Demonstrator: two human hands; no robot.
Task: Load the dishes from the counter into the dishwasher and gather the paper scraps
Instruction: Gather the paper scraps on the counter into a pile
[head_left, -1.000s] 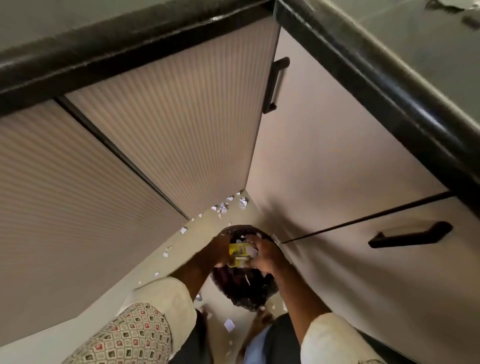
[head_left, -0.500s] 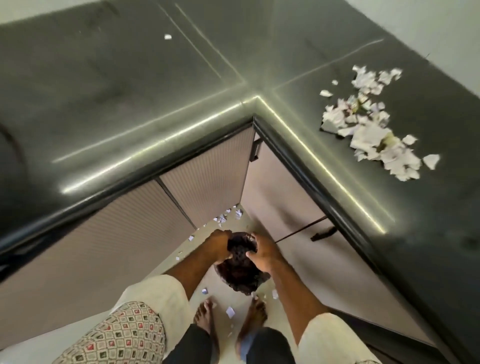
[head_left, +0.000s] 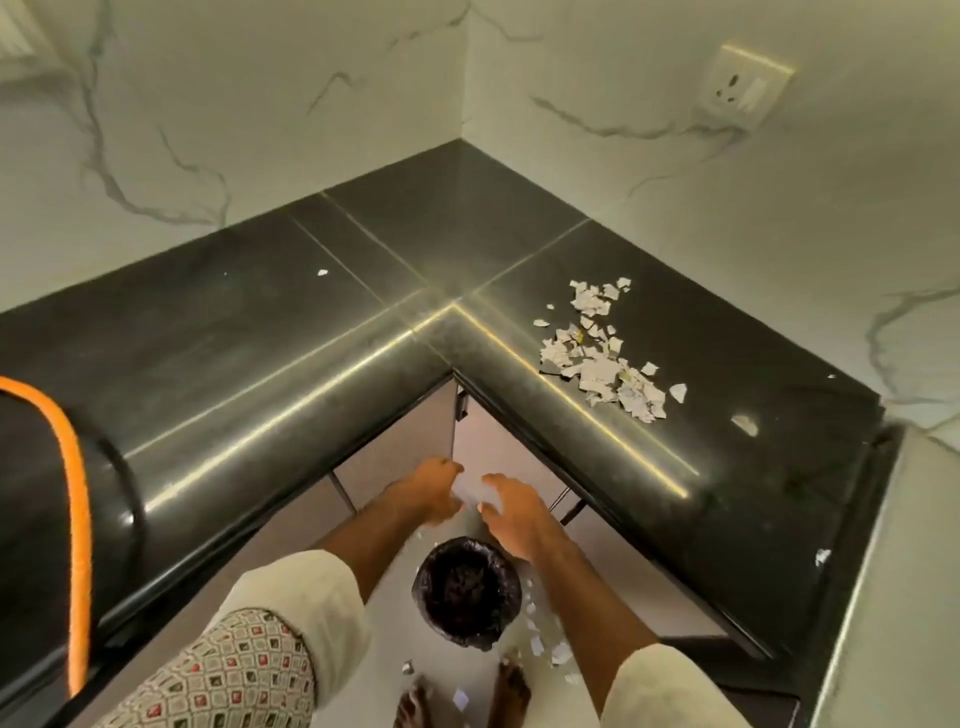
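A pile of torn white paper scraps lies on the black L-shaped counter, right of its inner corner. One lone scrap sits further left on the counter. A small bin lined with a black bag stands on the floor by my feet, with loose scraps scattered around it. My left hand and my right hand hover side by side above the bin, below the counter edge, fingers loosely spread and holding nothing.
An orange hose curves over a dark object at the left edge. Beige cabinet doors sit under the counter. Marble walls meet behind the corner, with a wall socket at the upper right. My bare feet stand on the pale floor.
My hands let go of the bin's bag and rose away from it, opening. The view lifted from the cabinets and floor to the whole counter corner.
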